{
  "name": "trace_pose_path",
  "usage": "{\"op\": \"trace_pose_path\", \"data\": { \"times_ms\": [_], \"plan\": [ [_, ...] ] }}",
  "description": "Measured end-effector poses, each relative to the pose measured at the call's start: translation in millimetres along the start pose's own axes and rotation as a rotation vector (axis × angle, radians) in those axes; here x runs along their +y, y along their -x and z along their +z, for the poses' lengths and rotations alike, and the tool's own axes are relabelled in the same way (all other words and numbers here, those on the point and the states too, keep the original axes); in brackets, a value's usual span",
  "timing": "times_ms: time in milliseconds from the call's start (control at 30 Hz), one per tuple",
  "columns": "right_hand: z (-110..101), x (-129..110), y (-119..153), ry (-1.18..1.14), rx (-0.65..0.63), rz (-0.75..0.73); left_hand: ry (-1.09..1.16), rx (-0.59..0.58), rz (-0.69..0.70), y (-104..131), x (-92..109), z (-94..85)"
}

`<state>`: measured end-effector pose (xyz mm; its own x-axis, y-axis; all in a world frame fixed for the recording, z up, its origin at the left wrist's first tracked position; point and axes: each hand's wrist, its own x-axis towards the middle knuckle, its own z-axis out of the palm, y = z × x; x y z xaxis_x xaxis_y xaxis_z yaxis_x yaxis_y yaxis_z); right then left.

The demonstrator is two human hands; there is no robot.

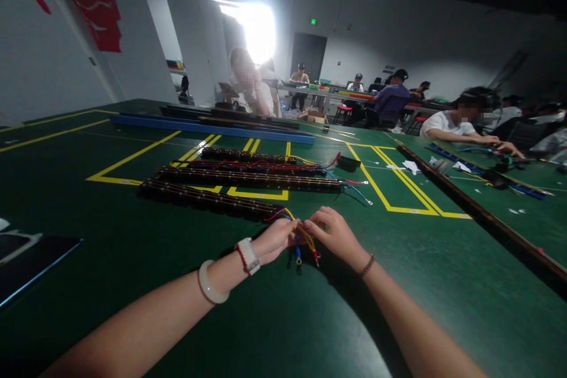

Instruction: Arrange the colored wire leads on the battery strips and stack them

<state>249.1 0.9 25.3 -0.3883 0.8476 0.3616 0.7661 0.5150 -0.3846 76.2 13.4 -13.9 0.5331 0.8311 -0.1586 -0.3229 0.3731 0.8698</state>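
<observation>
My left hand [275,240] is closed around a bundle of wires [309,240], coloured yellow, red and blue. Opposite it, my right hand [333,233] pinches the same wires between thumb and fingers. Ring terminals [298,260] hang from the wire ends below my hands. The wires come from the right end of a long black strip [212,199] with thin metal rods along it, lying on the green table. Just behind lies a second similar strip [252,179], with red and blue leads at its right end. The exact spot between my fingertips is partly hidden.
Further strips [248,155] and a long blue channel [212,127] lie beyond. A long dark bar [469,207] runs along the right. Yellow tape [372,180] marks the green table [443,283]. A dark flat device [39,260] rests at left. Other people sit opposite and at right.
</observation>
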Motion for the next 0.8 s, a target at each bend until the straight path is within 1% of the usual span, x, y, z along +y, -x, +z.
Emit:
{"op": "trace_pose_path", "data": {
  "times_ms": [67,167,267,333,433,633,700,800],
  "plan": [
    [-2.4,1.9,-0.9,-0.011,-0.071,0.008,-0.026,0.027,0.001,1.0,1.2,2.8],
    [-2.0,5.1,-1.3,-0.031,-0.214,0.021,-0.038,0.063,-0.005,0.8,1.0,4.4],
    [0.4,9.1,-1.0,-0.164,-0.35,0.085,-0.02,0.062,-0.019,-1.3,-1.5,1.4],
    [1.1,11.1,-0.8,-0.255,-0.4,0.127,-0.007,0.045,-0.024,-2.7,-2.9,-1.2],
    [0.2,11.0,-0.7,-0.309,-0.428,0.169,0.008,0.031,-0.038,-3.6,-2.3,-2.6],
    [-0.4,5.5,-1.1,-0.235,-0.437,0.246,0.011,0.053,-0.077,-0.9,4.3,3.1],
    [-0.4,5.2,-1.8,-0.22,-0.418,0.252,0.027,0.034,-0.068,0.4,5.9,5.1],
    [-1.7,6.9,-3.0,-0.192,-0.342,0.271,0.04,0.011,-0.073,1.6,6.9,6.7]
  ]
}}
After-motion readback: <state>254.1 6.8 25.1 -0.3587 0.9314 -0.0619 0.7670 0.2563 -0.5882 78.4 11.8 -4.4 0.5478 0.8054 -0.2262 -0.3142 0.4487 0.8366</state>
